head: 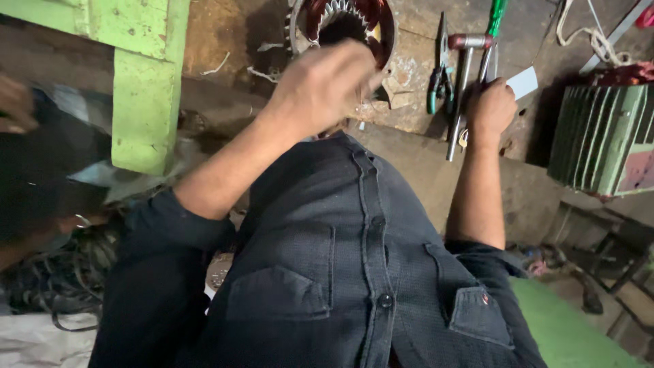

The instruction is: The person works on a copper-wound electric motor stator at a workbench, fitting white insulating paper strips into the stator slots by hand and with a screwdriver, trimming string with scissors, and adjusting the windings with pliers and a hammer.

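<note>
Left hand (320, 85) blurred, grip unclear, over the round copper-wound motor stator (344, 24) at the worktop's far edge | right hand (490, 109) fisted around the green-handled screwdriver (492, 37) beside teal-handled pliers (439, 78)

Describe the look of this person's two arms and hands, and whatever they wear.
Both hands are bare: the left hand and right hand wear no gloves. The dark denim button shirt has sleeves pushed up near the elbows, leaving the forearms uncovered. No rings or watch are visible.

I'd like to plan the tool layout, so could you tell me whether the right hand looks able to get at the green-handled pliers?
Probably yes: the right hand rests on the bench beside the green-handled pliers, with only a hammer lying between them.
</note>
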